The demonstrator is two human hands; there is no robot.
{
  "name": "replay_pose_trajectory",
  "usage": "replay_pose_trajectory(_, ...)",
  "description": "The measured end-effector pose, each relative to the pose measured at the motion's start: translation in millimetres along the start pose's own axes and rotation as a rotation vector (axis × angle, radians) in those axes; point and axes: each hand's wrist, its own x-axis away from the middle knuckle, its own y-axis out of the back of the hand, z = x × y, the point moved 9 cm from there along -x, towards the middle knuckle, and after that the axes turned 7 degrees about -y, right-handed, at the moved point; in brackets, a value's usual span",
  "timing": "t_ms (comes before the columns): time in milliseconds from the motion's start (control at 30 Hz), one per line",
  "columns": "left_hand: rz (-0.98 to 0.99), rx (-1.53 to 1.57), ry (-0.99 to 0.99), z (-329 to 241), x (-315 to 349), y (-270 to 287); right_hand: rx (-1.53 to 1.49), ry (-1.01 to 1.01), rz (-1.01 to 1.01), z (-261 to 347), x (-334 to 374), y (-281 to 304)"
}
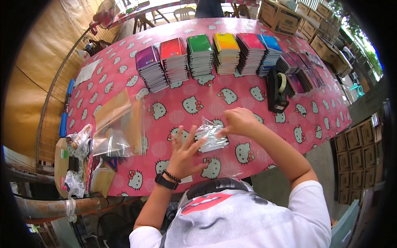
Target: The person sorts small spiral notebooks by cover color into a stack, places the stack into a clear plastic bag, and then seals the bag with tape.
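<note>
A small pack in a shiny clear plastic bag (212, 138) lies on the table in front of me, between my hands. What is inside looks pale, but glare hides its kind. My left hand (183, 152), with a dark watch and a beaded bracelet at the wrist, has its fingers spread beside the pack's left edge. On the other side, my right hand (240, 121) is closed, its thumb and fingers pinching the bag's upper right part. Beyond them stands a row of spiral notebook stacks: purple (147, 62), red (173, 51), green (200, 53), yellow (226, 49), pink (251, 47) and blue (269, 47).
A black tape dispenser (276, 93) stands at the right, near more purple notebooks (298, 76). Clear bags and brown card sheets (118, 124) lie at the left. A box with odds and ends (76, 165) is at the left edge. Cartons (279, 18) sit at the far right corner.
</note>
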Motion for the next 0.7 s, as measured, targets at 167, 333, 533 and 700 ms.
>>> replay_pose_trajectory(167, -0.307, 0.043, 0.143, 21, 22, 25, -0.653, 0.303, -0.214, -7, 57, 9)
replay_pose_trajectory(333, -0.276, 0.014, -0.035, -11, 1, 4, -0.998, 0.460, -0.388, 21, 66, 13)
replay_pose_trajectory(533, -0.496, 0.741, 0.291, 39, -20, 18, -1.325, 0.015, -0.056, -27, 19, -34)
replay_pose_trajectory(700, -0.173, 0.637, 0.212, 40, -47, -8, -1.295, 0.065, 0.098, -22, 9, -60)
